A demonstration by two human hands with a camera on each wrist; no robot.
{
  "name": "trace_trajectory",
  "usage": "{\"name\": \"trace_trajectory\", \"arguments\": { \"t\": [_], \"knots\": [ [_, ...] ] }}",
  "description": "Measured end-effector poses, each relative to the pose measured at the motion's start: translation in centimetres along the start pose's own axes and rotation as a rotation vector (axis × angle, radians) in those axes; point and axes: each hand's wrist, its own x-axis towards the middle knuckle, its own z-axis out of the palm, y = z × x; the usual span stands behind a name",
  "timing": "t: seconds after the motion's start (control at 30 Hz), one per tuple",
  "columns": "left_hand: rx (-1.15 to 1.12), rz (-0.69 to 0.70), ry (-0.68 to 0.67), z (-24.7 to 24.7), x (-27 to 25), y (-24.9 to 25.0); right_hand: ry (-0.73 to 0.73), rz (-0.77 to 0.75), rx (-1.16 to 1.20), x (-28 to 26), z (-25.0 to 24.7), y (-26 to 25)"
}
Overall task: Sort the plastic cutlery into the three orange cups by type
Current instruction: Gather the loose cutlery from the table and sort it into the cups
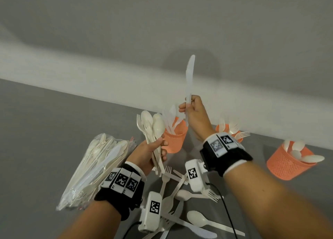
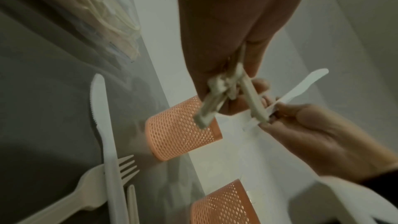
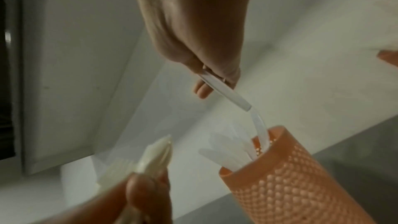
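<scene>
My right hand (image 1: pixel 187 107) pinches a white plastic knife (image 1: pixel 190 76) by its handle, blade pointing up, just above the orange mesh cup (image 1: pixel 173 139) that holds several knives. In the right wrist view the knife's handle end (image 3: pixel 225 90) hangs over that cup's rim (image 3: pixel 277 135). My left hand (image 1: pixel 161 147) grips a bundle of spoons and forks (image 1: pixel 153 127) upright, left of the same cup. A second cup (image 1: pixel 222 128) with forks stands behind my right wrist. The third cup (image 1: pixel 288 164), at the right, holds spoons.
Loose forks, spoons and knives (image 1: pixel 180 193) lie on the grey table below my wrists. A clear plastic bag of cutlery (image 1: pixel 97 166) lies to the left. A white wall ledge (image 1: pixel 90 73) runs right behind the cups.
</scene>
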Motion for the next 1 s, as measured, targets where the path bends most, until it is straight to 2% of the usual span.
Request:
{"name": "trace_trajectory", "arguments": {
  "t": [0.2, 0.27, 0.37, 0.4, 0.47, 0.53, 0.6, 0.67, 0.73, 0.8, 0.87, 1.0],
  "knots": [
    [0.123, 0.044, -0.008, 0.3, -0.3, 0.2, -0.003, 0.149, -0.079, 0.8, 1.8, 3.8],
    [0.136, 0.053, 0.018, 0.3, -0.2, -0.1, 0.070, 0.107, -0.068, 0.5, 1.4, 4.4],
    [0.149, 0.042, 0.061, 0.8, 0.4, -0.8, 0.194, -0.039, -0.061, -0.2, 0.5, 3.6],
    [0.171, 0.046, 0.075, 1.0, 0.5, -1.1, 0.172, -0.064, -0.049, -0.7, 0.2, 3.1],
    [0.224, 0.072, 0.087, 1.7, 0.6, -1.5, 0.028, -0.071, -0.023, -2.6, -0.1, 2.1],
    [0.268, 0.129, 0.079, 2.9, 0.4, -1.6, -0.142, -0.046, -0.072, -5.0, -0.2, 1.4],
    [0.404, 0.213, 0.064, 4.3, 0.1, -1.7, -0.237, -0.034, -0.167, -6.9, -0.3, 1.4],
    [0.527, 0.269, 0.029, 5.3, -0.2, -2.3, -0.219, -0.072, -0.239, -7.8, -0.5, 1.3],
    [0.519, 0.277, -0.004, 6.6, -0.9, -3.0, -0.176, -0.090, -0.291, -8.2, -1.5, 1.3],
    [0.529, 0.301, -0.020, 6.5, -0.9, -3.2, -0.187, -0.038, -0.300, -8.0, -1.7, 1.4],
    [0.473, 0.266, -0.069, 6.8, -0.8, -3.2, -0.221, 0.042, -0.266, -8.2, -2.3, 1.6],
    [0.225, 0.087, -0.091, 8.2, -1.1, -3.5, -0.249, 0.195, -0.073, -8.9, -5.2, 1.8]
  ]
}}
